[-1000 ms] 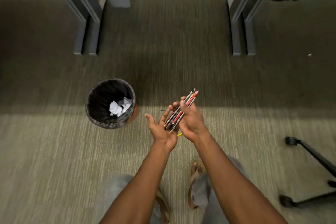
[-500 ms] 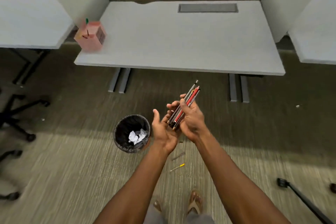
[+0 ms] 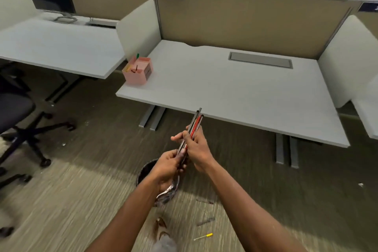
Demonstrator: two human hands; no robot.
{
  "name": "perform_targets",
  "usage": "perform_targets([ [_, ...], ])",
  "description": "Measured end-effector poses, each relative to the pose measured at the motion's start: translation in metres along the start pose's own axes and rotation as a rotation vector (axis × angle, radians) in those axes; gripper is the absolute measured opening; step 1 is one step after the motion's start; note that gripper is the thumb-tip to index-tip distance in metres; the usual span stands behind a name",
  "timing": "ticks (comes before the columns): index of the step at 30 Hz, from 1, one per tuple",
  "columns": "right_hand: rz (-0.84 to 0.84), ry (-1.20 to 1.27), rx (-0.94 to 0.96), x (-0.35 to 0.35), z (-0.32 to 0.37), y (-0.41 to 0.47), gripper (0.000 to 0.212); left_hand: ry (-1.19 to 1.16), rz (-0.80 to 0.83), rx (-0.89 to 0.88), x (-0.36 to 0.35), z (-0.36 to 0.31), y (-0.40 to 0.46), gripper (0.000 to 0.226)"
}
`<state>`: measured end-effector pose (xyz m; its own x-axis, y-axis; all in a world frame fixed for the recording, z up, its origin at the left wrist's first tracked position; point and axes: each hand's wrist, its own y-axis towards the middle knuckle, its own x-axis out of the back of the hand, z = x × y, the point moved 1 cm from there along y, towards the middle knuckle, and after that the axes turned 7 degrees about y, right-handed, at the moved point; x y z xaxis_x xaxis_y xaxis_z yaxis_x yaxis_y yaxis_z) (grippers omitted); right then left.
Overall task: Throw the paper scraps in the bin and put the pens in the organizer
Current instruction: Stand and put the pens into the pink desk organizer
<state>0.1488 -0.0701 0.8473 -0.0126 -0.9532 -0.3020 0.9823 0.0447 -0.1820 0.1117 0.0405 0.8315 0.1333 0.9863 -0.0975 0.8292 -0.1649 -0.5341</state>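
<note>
Hands, left hand [image 3: 166, 166] and right hand [image 3: 197, 147], both grip tight on a bunch of thin red and black pens [image 3: 191, 131] before the grey desk [image 3: 235, 96] with its pink box organizer [image 3: 138, 70].

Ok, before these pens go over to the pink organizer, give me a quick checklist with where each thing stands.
1. Pen bundle gripped by both the right hand and the left hand: ok.
2. Pink organizer upright on the desk: ok.
3. Room in the organizer: cannot tell.
4. All pens gathered: not ok, a yellow pen and a grey pen lie on the carpet.
5. Bin contents: cannot tell, hidden.
</note>
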Motion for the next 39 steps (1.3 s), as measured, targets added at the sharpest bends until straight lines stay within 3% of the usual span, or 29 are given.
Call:
perform_targets([
  [10, 0.043, 0.242, -0.196, -0.129, 0.003, 0.140, 0.025, 0.038, -0.102, -0.030, 0.157, -0.081, 0.095, 0.026],
  [17, -0.044, 0.211, -0.357, -0.151, 0.004, 0.239, 0.019, 0.179, -0.076, -0.011, 0.219, -0.138, 0.145, 0.023],
  [22, 0.029, 0.143, -0.435, -0.155, 0.010, 0.317, 0.026, 0.199, -0.088, 0.024, 0.242, -0.173, 0.202, 0.031],
  [28, 0.112, 0.039, -0.460, -0.159, 0.021, 0.429, 0.022, 0.126, -0.131, 0.049, 0.269, -0.213, 0.289, 0.023],
  [30, 0.110, 0.006, -0.432, -0.161, 0.024, 0.466, 0.023, 0.113, -0.135, 0.025, 0.274, -0.227, 0.318, 0.027],
  [32, 0.090, -0.018, -0.389, -0.163, 0.026, 0.500, 0.022, 0.101, -0.159, -0.002, 0.279, -0.237, 0.347, 0.048],
  [35, 0.072, -0.031, -0.336, -0.168, 0.028, 0.552, 0.024, 0.070, -0.304, 0.016, 0.292, -0.248, 0.391, 0.072],
  [39, 0.088, -0.061, -0.266, -0.183, 0.025, 0.612, 0.021, 0.513, -0.591, 0.164, 0.308, -0.226, 0.443, 0.054],
])
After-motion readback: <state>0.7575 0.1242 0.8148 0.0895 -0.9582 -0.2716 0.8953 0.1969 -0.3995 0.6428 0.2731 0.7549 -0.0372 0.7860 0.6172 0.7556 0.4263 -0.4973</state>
